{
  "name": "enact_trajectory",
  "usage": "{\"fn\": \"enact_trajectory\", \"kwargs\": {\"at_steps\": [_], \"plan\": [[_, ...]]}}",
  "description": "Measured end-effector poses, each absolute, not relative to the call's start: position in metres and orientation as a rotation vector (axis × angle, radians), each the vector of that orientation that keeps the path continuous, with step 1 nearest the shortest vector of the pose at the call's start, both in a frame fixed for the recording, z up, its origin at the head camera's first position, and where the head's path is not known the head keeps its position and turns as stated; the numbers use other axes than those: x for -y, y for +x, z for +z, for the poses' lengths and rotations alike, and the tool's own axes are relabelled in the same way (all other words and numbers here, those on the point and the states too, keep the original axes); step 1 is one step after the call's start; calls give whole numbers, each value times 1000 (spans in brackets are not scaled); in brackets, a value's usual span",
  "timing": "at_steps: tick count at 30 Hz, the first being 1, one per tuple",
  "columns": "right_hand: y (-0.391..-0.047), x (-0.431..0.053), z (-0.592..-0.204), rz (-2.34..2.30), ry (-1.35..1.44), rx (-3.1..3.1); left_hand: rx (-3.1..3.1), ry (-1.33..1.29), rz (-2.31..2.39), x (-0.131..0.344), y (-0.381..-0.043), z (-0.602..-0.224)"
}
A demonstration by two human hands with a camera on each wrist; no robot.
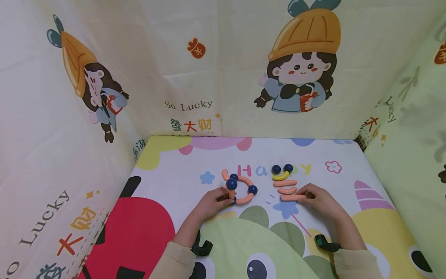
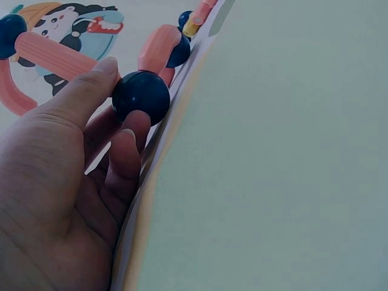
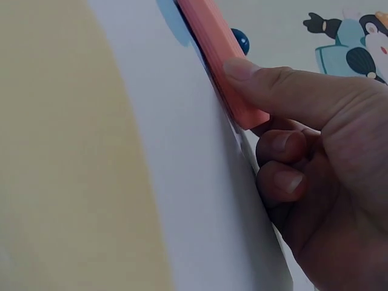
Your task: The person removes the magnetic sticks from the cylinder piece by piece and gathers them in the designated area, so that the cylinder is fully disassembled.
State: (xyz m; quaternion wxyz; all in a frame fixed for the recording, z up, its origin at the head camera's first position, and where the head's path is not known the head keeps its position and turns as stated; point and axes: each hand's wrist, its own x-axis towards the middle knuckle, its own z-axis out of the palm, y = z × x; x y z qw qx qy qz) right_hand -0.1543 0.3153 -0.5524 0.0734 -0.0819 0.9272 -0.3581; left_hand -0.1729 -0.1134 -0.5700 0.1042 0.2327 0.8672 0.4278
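Observation:
My left hand (image 1: 210,202) grips a ring of curved pink sticks and dark blue balls at its near left side. In the left wrist view, its thumb lies along a straight pink stick (image 2: 57,56) and its fingers support a blue ball (image 2: 141,97). That stick rises from the ring with another blue ball (image 1: 231,184) on top. My right hand (image 1: 318,199) pinches the right end of a straight pink stick (image 1: 290,198), thumb on top in the right wrist view. Beyond it lie a curved pink stick (image 1: 287,191) and a straight pink one (image 1: 285,183).
Farther back, a curved yellow piece (image 1: 280,176) lies below two loose blue balls, one of them the left ball (image 1: 276,169). The table (image 1: 181,186) has a printed cartoon cover. Patterned cloth walls (image 1: 237,77) enclose its back and sides.

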Motion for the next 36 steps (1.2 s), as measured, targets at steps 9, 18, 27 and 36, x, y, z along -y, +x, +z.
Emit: {"fn": "enact_trajectory", "kwargs": {"at_steps": [9, 18, 27, 36], "plan": [[-155, -313, -555, -1035, -237, -2810, -2534, 670, 1291, 112, -172, -570], [-154, -313, -552, -1071, -274, -2780, -2516, 652, 1317, 112, -173, -571], [-154, -312, -547, -1089, -179, -2783, -2502, 652, 1340, 114, -173, -571], [-158, -303, -527, -1155, -171, -2777, -2469, 643, 1350, 114, -175, -570]]}}
